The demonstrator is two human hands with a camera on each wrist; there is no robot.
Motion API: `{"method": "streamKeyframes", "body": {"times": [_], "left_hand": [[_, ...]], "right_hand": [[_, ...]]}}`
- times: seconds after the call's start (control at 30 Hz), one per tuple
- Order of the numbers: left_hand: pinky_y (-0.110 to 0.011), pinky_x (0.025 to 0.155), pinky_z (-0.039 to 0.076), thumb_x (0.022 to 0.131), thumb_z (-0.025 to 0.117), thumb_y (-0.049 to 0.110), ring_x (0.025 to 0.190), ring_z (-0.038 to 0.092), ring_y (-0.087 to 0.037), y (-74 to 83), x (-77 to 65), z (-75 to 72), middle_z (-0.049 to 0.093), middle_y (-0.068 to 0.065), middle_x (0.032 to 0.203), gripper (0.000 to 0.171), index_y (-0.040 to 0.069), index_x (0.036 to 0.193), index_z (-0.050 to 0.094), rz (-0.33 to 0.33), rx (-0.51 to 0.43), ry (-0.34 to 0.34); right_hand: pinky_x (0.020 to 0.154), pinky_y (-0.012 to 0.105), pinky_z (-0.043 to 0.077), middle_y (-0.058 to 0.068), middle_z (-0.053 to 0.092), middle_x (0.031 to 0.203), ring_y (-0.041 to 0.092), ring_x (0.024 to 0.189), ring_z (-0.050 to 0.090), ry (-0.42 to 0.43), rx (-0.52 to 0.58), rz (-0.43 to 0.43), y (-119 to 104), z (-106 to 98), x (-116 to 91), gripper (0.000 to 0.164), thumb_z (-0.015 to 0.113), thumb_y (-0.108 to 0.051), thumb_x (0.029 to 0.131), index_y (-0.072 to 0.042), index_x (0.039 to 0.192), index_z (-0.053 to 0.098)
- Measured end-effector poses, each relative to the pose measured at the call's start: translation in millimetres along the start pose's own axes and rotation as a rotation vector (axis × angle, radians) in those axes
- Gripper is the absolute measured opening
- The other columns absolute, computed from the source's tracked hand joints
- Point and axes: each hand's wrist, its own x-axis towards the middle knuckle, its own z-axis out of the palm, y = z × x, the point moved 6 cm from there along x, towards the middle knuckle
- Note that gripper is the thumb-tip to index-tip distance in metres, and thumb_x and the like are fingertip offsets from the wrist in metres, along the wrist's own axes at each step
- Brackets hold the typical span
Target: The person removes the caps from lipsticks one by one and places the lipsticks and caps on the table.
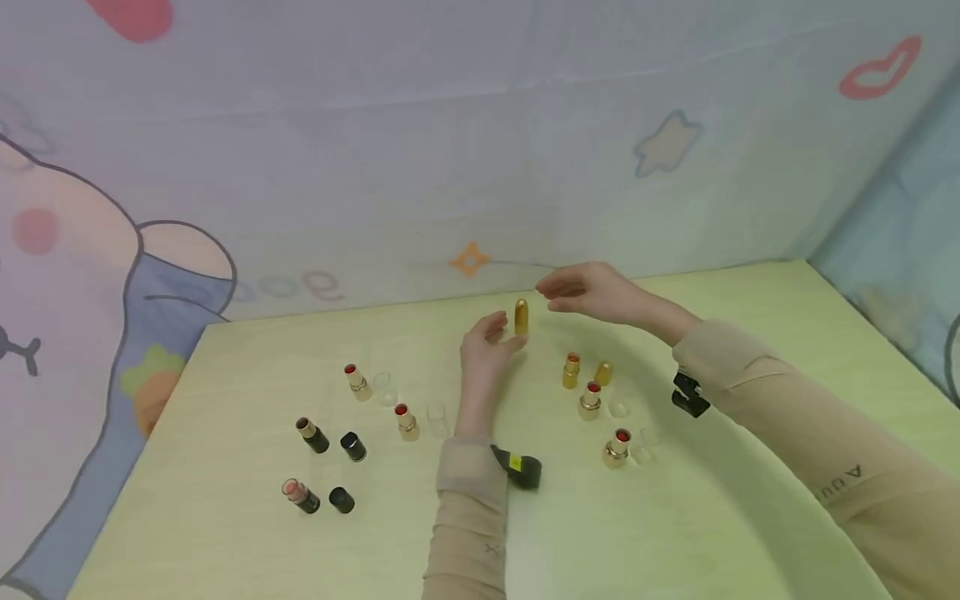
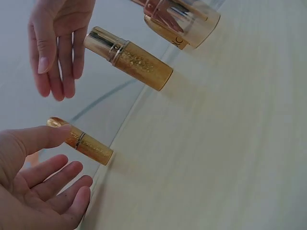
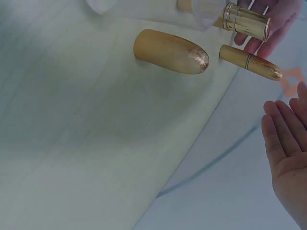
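A capped gold lipstick (image 1: 521, 317) stands upright near the table's back edge. My left hand (image 1: 483, 354) is just left of it, fingers spread and relaxed. In the left wrist view its thumb overlaps the top of the lipstick (image 2: 91, 147); whether they touch I cannot tell. To the right, my right hand (image 1: 596, 293) hovers apart from the lipstick with loosely extended fingers and holds nothing. Below that hand, an uncapped gold lipstick (image 1: 571, 372) stands beside its gold cap (image 1: 603, 372).
Two red lipsticks, one nearer the back (image 1: 590, 402) and one nearer the front (image 1: 617, 449), stand at right by clear caps. At left are more red lipsticks (image 1: 407, 422) with clear caps, and black-based lipsticks (image 1: 312, 436) with black caps (image 1: 353, 447). A printed cloth (image 1: 420, 167) hangs behind the table.
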Motion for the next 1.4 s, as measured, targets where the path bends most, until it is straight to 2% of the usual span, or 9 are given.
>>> {"method": "streamKeyframes", "body": {"times": [0.23,0.47,0.63,0.77,0.97,1.13,1.4], "left_hand": [[-0.039,0.106,0.044,0.082,0.072,0.005,0.124,0.057,-0.028,-0.9,5.0,-0.6,0.064,-0.011,0.128,0.047,0.007,0.128,0.060,0.021,-0.005,0.018],[-0.037,0.098,0.050,0.083,0.069,0.003,0.115,0.062,-0.027,-1.3,9.3,0.1,0.069,-0.010,0.119,0.034,0.006,0.117,0.068,0.077,0.026,0.026],[-0.036,0.092,0.052,0.084,0.068,0.007,0.104,0.066,-0.025,-1.2,12.1,0.4,0.073,-0.010,0.108,0.026,0.005,0.109,0.072,0.099,0.075,0.052],[-0.034,0.086,0.054,0.085,0.068,0.012,0.097,0.068,-0.024,-0.1,12.5,1.1,0.075,-0.011,0.101,0.021,0.005,0.104,0.074,0.106,0.100,0.073],[-0.031,0.081,0.056,0.085,0.067,0.009,0.093,0.070,-0.023,0.4,11.1,4.3,0.075,-0.012,0.099,0.020,0.003,0.102,0.074,0.100,0.089,0.069],[-0.030,0.081,0.055,0.084,0.069,0.009,0.094,0.070,-0.023,0.2,10.7,6.1,0.075,-0.012,0.099,0.021,0.004,0.103,0.074,0.086,0.084,0.066],[-0.032,0.083,0.054,0.083,0.070,0.007,0.094,0.069,-0.023,3.7,9.8,9.9,0.075,-0.012,0.098,0.020,0.004,0.102,0.075,0.110,0.090,0.061]], "right_hand": [[0.098,0.045,0.049,0.020,0.060,0.131,0.033,0.121,0.058,-0.053,0.056,-0.013,-9,11,18,0.038,0.058,-0.009,0.095,0.000,0.132,0.056],[0.099,0.043,0.049,0.018,0.063,0.128,0.032,0.118,0.060,-0.083,0.012,-0.028,-16,23,30,0.034,0.058,-0.005,0.094,0.000,0.127,0.060],[0.096,0.043,0.050,0.018,0.066,0.123,0.032,0.114,0.062,-0.075,-0.057,-0.044,-21,31,35,0.030,0.060,-0.004,0.092,0.002,0.122,0.064],[0.094,0.042,0.052,0.020,0.068,0.118,0.033,0.109,0.065,-0.079,-0.113,-0.068,-23,36,37,0.028,0.061,-0.004,0.091,0.004,0.118,0.065],[0.093,0.043,0.052,0.020,0.069,0.114,0.033,0.106,0.066,-0.078,-0.173,-0.067,-21,37,37,0.026,0.061,-0.006,0.092,0.003,0.116,0.067],[0.093,0.045,0.052,0.019,0.069,0.115,0.033,0.106,0.066,-0.073,-0.177,-0.052,-19,35,36,0.026,0.061,-0.008,0.092,0.002,0.116,0.067],[0.089,0.044,0.053,0.019,0.069,0.115,0.031,0.103,0.066,-0.039,-0.188,-0.054,-16,31,32,0.024,0.060,-0.008,0.093,0.002,0.114,0.068]]}}
